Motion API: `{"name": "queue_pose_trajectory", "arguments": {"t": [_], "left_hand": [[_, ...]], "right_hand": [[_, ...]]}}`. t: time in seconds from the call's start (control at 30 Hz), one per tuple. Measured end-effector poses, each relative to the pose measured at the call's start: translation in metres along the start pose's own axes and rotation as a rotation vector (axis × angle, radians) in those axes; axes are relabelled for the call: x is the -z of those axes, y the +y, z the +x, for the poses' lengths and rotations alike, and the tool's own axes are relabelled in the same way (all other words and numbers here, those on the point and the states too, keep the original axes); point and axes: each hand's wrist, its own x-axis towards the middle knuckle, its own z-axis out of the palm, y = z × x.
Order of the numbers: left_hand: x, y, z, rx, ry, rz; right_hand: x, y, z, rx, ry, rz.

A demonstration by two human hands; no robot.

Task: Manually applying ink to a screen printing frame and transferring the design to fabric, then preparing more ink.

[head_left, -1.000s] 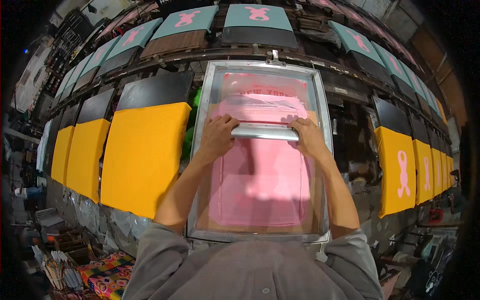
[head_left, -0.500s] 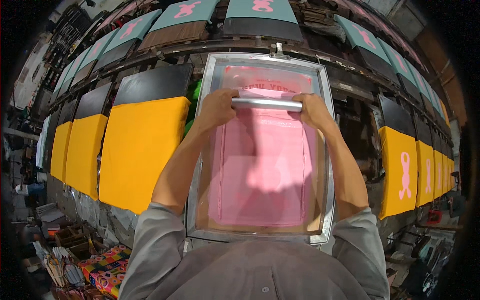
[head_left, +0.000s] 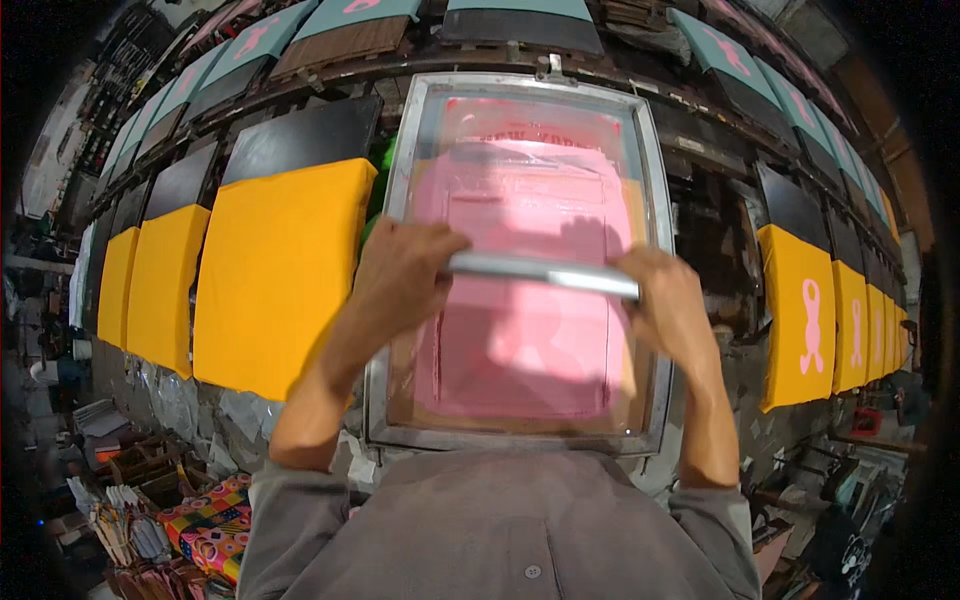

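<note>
Both my hands grip a long squeegee point(head_left: 540, 272) with a silvery bar, one at each end. My left hand point(head_left: 408, 272) is wrapped round its left end, and my right hand point(head_left: 668, 292) holds the right end a little nearer to me. The squeegee spans the middle of a metal-framed printing screen point(head_left: 657, 210). Pink ink point(head_left: 525, 370) coats much of the mesh, with a wet, shiny band near the far end. Whether the squeegee's blade touches the mesh is hidden under the bar.
Boards with yellow fabric point(head_left: 280, 270) stand to the left. On the right, yellow panels point(head_left: 795, 300) bear pink figures. Teal panels point(head_left: 520, 10) line a far row beyond a dark rail with a metal clamp point(head_left: 548, 68). Cluttered materials point(head_left: 130, 510) lie at lower left.
My hands have drawn the squeegee from the far part of the screen toward me, to its middle. The bar now slants, its right end nearer. The view has shifted slightly.
</note>
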Motion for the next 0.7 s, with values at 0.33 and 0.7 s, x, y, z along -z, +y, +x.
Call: {"name": "queue_pose_trajectory", "arguments": {"t": [0.33,0.7], "left_hand": [[-0.025,0.090,-0.146,0.149,-0.226,-0.163],[-0.030,0.065,-0.197,0.429,-0.038,-0.396]], "right_hand": [[-0.044,-0.065,-0.140,-0.029,-0.166,0.072],[-0.027,-0.019,-0.185,-0.338,0.013,0.495]]}}
